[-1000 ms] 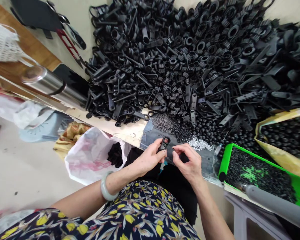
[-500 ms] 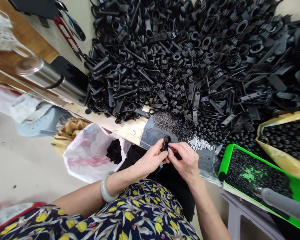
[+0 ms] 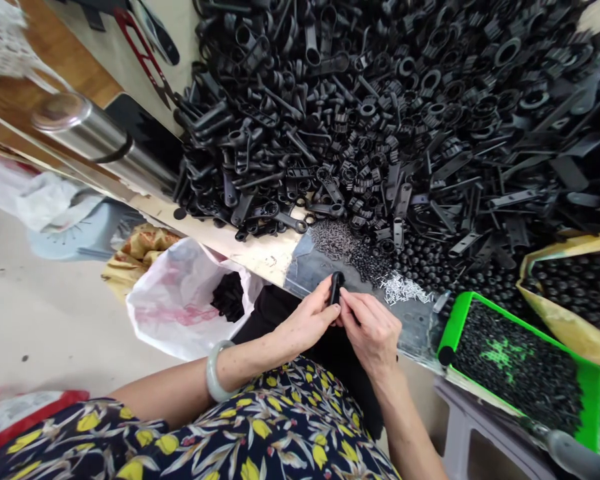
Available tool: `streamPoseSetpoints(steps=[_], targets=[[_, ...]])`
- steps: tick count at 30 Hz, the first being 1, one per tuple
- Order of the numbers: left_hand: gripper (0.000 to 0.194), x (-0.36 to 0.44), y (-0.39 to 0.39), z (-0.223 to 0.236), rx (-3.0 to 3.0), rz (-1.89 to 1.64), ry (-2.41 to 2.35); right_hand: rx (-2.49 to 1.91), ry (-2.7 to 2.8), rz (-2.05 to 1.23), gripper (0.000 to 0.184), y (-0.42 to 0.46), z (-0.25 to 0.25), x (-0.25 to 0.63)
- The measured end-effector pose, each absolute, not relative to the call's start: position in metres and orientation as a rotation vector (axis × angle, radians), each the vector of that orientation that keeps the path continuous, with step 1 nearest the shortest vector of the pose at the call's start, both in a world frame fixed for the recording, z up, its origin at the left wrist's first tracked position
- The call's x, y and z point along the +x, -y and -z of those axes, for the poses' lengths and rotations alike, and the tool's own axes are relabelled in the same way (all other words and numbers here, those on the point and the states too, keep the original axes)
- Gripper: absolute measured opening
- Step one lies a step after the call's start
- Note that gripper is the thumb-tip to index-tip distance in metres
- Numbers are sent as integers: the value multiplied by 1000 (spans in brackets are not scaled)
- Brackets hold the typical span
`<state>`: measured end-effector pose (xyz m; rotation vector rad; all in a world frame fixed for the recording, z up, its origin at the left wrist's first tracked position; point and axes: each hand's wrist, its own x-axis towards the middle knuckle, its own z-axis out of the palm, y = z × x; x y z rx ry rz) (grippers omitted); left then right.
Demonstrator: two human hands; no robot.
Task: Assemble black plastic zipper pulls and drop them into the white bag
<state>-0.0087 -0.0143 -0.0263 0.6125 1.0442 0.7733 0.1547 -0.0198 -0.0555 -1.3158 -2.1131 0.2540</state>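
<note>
Between my fingers, over the table's front edge, is a small black plastic part (image 3: 336,287) with a rounded upper end. My left hand (image 3: 314,313) grips it from the left, thumb and fingers closed around it. My right hand (image 3: 370,323) pinches at its right side; whether a tiny piece sits in that pinch is hidden by the fingertips. Just beyond my hands are small silver pins (image 3: 404,288) in a heap. Grey-brown tiny pieces (image 3: 333,239) lie to their left, and black balls (image 3: 430,263) spread out behind them.
A huge pile of black plastic parts (image 3: 300,120) covers the table. To the right stand a green tray (image 3: 463,320) of tiny black pieces and a yellow bag (image 3: 555,313). A steel flask (image 3: 87,130) lies at left, above a white plastic bag (image 3: 165,300).
The black part has turned in my left hand and now shows its narrow edge. My right fingers stay against it. The whole view has shifted slightly.
</note>
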Motion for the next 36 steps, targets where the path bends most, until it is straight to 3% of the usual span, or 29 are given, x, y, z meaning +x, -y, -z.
streamPoseSetpoints(steps=[16, 36], targets=[[74, -7, 19, 35, 628, -787, -993, -1268, 2149, -184, 24, 18, 58, 158], [71, -12, 18, 33, 636, -761, -950, -1307, 2162, -212, 20, 17, 56, 158]])
